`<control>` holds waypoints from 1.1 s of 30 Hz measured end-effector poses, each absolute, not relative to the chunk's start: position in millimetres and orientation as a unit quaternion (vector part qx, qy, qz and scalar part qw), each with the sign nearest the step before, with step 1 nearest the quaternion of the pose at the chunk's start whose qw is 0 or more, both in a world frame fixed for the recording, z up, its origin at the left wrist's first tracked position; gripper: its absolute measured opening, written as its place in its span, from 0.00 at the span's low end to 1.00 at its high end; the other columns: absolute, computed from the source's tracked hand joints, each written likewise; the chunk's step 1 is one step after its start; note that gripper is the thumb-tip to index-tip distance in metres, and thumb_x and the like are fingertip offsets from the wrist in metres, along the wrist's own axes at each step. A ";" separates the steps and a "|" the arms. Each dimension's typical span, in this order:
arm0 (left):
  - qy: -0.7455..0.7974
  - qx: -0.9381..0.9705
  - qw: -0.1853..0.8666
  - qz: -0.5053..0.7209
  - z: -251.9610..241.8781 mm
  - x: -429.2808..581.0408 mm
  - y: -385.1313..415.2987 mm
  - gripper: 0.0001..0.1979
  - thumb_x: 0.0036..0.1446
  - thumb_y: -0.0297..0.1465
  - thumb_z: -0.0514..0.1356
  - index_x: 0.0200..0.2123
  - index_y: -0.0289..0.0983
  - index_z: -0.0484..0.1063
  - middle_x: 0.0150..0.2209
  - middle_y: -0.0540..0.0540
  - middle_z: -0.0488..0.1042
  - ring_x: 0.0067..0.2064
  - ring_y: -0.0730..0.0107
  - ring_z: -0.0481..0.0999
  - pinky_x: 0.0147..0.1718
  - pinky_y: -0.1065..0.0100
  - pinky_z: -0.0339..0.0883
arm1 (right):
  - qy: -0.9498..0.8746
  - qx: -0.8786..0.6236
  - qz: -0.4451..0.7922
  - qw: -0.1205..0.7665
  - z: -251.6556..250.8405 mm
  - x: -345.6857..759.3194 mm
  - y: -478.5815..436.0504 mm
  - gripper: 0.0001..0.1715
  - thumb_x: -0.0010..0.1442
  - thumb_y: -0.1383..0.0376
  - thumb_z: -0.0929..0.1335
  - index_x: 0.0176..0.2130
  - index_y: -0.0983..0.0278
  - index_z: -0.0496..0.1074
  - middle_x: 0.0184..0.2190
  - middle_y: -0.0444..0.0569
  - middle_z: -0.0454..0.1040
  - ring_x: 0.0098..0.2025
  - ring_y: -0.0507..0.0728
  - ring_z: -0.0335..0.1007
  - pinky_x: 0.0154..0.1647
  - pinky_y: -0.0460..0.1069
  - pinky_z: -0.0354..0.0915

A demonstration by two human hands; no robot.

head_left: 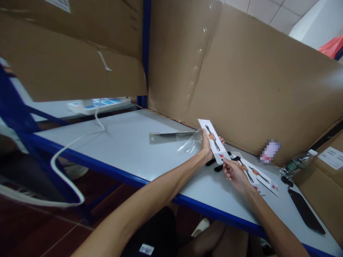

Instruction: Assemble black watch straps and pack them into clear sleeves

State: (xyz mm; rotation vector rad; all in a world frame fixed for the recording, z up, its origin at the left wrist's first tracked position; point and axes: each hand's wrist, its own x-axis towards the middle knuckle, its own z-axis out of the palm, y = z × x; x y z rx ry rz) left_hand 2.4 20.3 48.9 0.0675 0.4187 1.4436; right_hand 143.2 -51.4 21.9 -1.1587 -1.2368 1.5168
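A long white printed card [213, 141], showing a black-handled tool with an orange middle, is held tilted above the table. My left hand [207, 142] grips its left side, with fingertips showing past the far edge. My right hand [232, 170] pinches the lower end of the card. Beneath and beside my hands lie black-handled tools [219, 167], partly hidden. Right of my right hand, more printed cards [257, 175] overlap on the table. Clear plastic bags [189, 141] lie left of my left hand, by a flat, thin-edged item [171, 135].
The white table [120, 142] has a blue front edge. Cardboard panels [241, 82] stand behind it. At right are a plastic bottle [298, 163], a small black object [287, 181] and a black phone [306, 210]. A white cable [60, 175] runs from a power strip [107, 103] at left.
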 end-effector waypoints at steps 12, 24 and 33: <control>0.167 0.004 0.755 0.634 42.9 3.4 24.7 0.37 0.62 0.60 0.48 0.48 0.31 0.74 0.37 0.35 0.78 0.40 0.55 0.82 0.40 0.59 0.78 | -0.498 -0.451 0.592 0.445 26.4 139.8 -55.2 0.23 0.44 0.51 0.79 0.21 0.64 0.72 0.15 0.41 0.65 0.15 0.46 0.52 0.16 0.44 0.48; 0.171 0.007 0.762 0.624 44.6 1.7 21.8 0.37 0.62 0.59 0.48 0.50 0.31 0.74 0.38 0.35 0.78 0.40 0.55 0.82 0.38 0.60 0.78 | -0.487 -0.445 0.591 0.464 27.4 137.7 -55.5 0.22 0.43 0.52 0.79 0.22 0.64 0.71 0.16 0.41 0.66 0.16 0.46 0.52 0.17 0.45 0.51; 0.167 0.005 0.760 0.629 49.9 1.0 20.5 0.37 0.63 0.59 0.49 0.52 0.31 0.73 0.40 0.34 0.78 0.41 0.53 0.82 0.38 0.58 0.78 | -0.488 -0.438 0.586 0.476 25.7 138.4 -53.7 0.19 0.44 0.54 0.78 0.22 0.63 0.71 0.17 0.41 0.67 0.16 0.46 0.51 0.17 0.45 0.52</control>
